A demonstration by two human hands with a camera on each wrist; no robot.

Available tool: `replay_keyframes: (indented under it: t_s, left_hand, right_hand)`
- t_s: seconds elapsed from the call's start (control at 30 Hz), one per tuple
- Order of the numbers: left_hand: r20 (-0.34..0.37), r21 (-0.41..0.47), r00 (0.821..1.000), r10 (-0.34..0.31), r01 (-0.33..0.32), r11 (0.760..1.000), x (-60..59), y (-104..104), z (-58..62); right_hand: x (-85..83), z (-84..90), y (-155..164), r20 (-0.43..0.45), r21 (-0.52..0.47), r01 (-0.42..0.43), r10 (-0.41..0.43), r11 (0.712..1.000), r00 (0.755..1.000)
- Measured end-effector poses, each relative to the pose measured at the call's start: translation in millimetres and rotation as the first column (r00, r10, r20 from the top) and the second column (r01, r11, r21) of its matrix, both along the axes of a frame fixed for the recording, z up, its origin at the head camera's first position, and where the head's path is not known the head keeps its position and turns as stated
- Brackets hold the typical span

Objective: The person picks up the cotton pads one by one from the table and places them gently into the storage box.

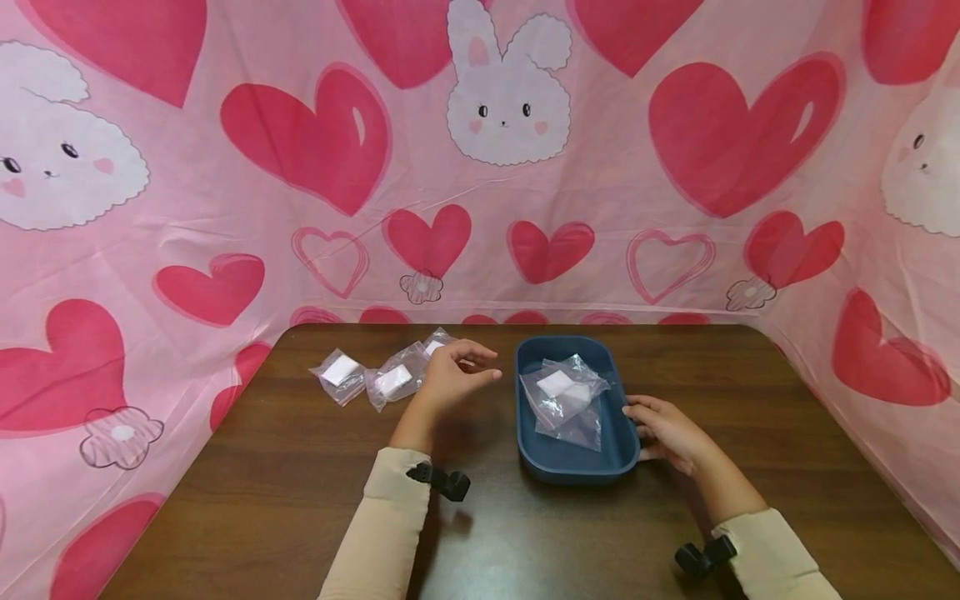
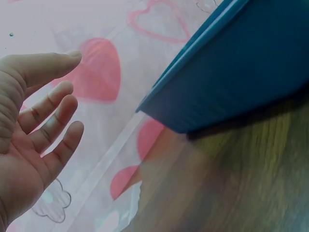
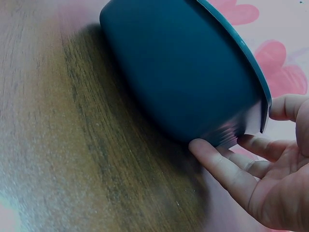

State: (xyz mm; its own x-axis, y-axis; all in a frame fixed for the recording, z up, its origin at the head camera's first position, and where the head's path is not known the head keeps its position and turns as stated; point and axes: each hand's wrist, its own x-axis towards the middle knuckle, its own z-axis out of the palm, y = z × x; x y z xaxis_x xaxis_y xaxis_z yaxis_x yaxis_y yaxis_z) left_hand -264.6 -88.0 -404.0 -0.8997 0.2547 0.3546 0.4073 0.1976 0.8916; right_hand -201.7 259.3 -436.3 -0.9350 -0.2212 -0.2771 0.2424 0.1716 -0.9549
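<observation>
Blue tray (image 1: pixel 573 477), brown table (image 1: pixel 262 500), heart-patterned pink backdrop (image 1: pixel 495 192)

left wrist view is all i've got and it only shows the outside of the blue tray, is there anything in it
Observer: Yes. In the head view, clear bags with white pieces inside lie in the blue tray.
Operator: ok and where's the right hand
Observer: The right hand is at the tray's right side, its fingers touching it.
Operator: how many bags lie outside the tray
Observer: The head view shows three more bags on the table, left of the tray, the farthest one partly hidden by the left hand.
</observation>
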Motion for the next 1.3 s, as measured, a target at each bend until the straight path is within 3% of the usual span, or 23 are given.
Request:
replay_keyframes:
  t_s: [0.33,0.63,0.77,1.13,1.3]
  left_hand:
    - [-0.013,0.028,0.999,0.030,-0.029,0.999,0.5,-18,-3.8]
    - [-0.019,-0.045,0.993,0.116,-0.116,0.992,0.5,-37,-13.1]
    - [-0.007,-0.071,0.990,0.144,-0.144,0.987,4.4,-43,-10.7]
    - [-0.005,-0.126,0.987,0.160,-0.160,0.979,0.8,-69,-24.0]
    - [-0.013,-0.097,0.987,0.160,-0.160,0.982,0.8,-81,-26.5]
  right_hand:
    - [0.6,1.8,0,0.004,0.006,-0.006,0.006,1.000,1.000]
    - [0.7,2.4,0,0.006,0.005,-0.007,0.007,1.000,1.000]
    - [0.3,3.0,0,0.006,0.004,-0.001,0.001,1.000,1.000]
    - [0.4,2.4,-1,0.005,-0.001,-0.003,0.003,1.000,1.000]
    - [0.5,2.7,0,0.004,0.002,-0.006,0.006,1.000,1.000]
